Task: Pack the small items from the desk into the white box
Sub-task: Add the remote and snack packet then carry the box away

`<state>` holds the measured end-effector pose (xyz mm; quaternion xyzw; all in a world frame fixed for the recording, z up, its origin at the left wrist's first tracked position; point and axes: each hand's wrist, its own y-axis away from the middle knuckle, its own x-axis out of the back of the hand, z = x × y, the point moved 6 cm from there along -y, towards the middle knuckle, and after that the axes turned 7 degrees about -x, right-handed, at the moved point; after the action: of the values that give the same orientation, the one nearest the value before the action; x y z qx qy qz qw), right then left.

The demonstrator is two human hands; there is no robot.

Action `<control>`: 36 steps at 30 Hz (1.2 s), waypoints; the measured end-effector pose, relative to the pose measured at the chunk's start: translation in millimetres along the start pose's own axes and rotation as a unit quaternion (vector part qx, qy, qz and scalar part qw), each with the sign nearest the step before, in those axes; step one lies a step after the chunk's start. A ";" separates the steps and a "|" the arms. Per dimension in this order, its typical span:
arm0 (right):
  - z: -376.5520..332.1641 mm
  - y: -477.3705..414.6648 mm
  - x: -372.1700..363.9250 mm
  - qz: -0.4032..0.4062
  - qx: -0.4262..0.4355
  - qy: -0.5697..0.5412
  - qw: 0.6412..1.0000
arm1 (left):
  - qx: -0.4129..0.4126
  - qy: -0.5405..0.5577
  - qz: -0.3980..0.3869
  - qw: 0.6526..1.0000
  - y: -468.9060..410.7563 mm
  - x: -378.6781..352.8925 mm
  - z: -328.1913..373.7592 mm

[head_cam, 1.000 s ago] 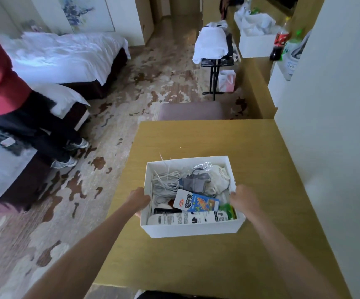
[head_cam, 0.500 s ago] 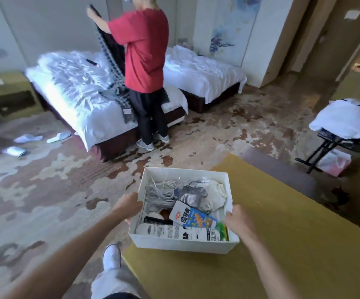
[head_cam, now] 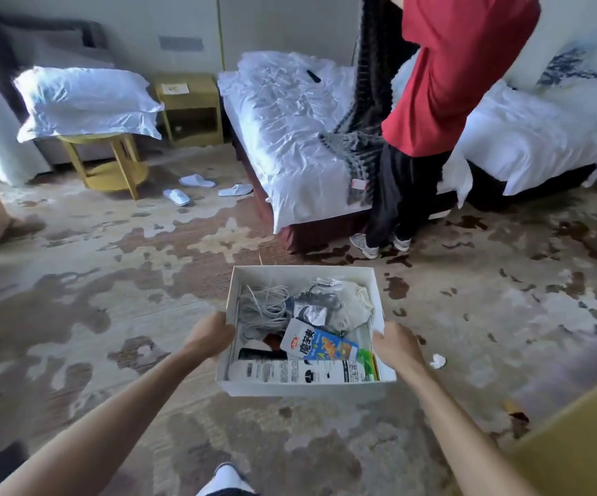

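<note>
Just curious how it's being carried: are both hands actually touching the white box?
Touching. The head view shows the left hand clasping the white box on its left wall and the right hand clasping its right wall.

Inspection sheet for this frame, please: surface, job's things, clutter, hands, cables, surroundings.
Surface: desk corner at lower right; nothing seen on it.
Job's things: white box held over the carpet, holding a blue snack packet and a white tube.
Clutter: crumpled paper and slippers on the floor.
Hands: left hand and right hand grip the box's sides.
Cables: coiled grey cable inside the box.
Surroundings: person in red top by the beds.
</note>
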<state>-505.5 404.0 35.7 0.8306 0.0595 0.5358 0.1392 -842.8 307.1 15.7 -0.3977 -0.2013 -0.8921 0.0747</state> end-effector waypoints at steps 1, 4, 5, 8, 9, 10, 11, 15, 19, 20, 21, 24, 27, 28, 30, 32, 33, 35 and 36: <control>-20.6 -11.5 -13.2 -0.006 0.005 0.004 1.000 | 0.009 -0.003 -0.002 1.000 -9.3 10.9 -15.8; -88.5 -40.3 -52.1 -0.037 0.028 0.018 0.999 | 0.048 -0.014 0.011 0.999 -32.0 52.3 -61.3; -113.0 -50.8 -62.1 -0.044 0.038 0.023 0.998 | 0.059 -0.019 0.021 0.998 -41.1 68.3 -75.2; -186.2 -83.9 -88.5 -0.070 0.073 0.035 0.994 | 0.090 -0.007 0.049 0.995 -67.2 109.6 -112.8; -207.8 -95.4 -98.4 -0.080 0.085 0.045 0.992 | 0.102 0.000 0.055 0.993 -73.9 120.5 -125.2; -228.0 -106.6 -109.0 -0.089 0.097 0.058 0.990 | 0.117 0.006 0.061 0.991 -79.8 129.3 -138.3; -248.1 -118.0 -120.3 -0.098 0.108 0.071 0.987 | 0.134 0.013 0.066 0.989 -85.7 137.8 -152.4; -345.2 -162.4 -168.9 -0.139 0.169 0.093 0.971 | 0.196 0.030 0.114 0.974 -110.5 179.5 -200.5; -439.9 -200.0 -211.8 -0.174 0.260 0.129 0.941 | 0.269 0.028 0.167 0.948 -128.9 211.3 -235.5; -463.0 -206.8 -218.4 -0.178 0.283 0.143 0.931 | 0.290 0.033 0.175 0.940 -130.4 216.3 -242.0; -488.1 -212.0 -224.0 -0.184 0.304 0.150 0.922 | 0.309 0.043 0.185 0.932 -131.5 222.7 -248.5; -565.2 -216.0 -248.5 -0.217 0.363 0.160 0.892 | 0.360 0.076 0.227 0.902 -125.6 246.0 -268.0; -623.7 -198.2 -285.1 -0.258 0.415 0.190 0.852 | 0.418 0.102 0.255 0.866 -104.1 253.4 -294.2; -640.8 -188.7 -298.7 -0.271 0.431 0.204 0.836 | 0.435 0.115 0.266 0.852 -95.8 252.4 -305.1; -672.3 -167.0 -326.2 -0.286 0.465 0.229 0.806 | 0.468 0.140 0.286 0.825 -78.1 246.4 -326.7; -697.2 -142.9 -350.9 -0.295 0.498 0.248 0.777 | 0.495 0.166 0.307 0.796 -60.8 235.9 -349.6; -709.0 -130.2 -363.5 -0.297 0.516 0.254 0.762 | 0.506 0.178 0.317 0.782 -52.6 230.9 -362.1; -734.7 -106.4 -388.4 -0.293 0.546 0.269 0.737 | 0.520 0.196 0.336 0.761 -40.4 225.1 -387.5; -751.6 -93.1 -401.4 -0.290 0.559 0.276 0.726 | 0.526 0.201 0.345 0.751 -34.4 227.4 -402.1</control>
<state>-1350.3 519.1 -51.6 0.5161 0.6218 0.5446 -0.2245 -1279.1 176.1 -68.7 -0.1495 -0.4681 -0.6187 0.6130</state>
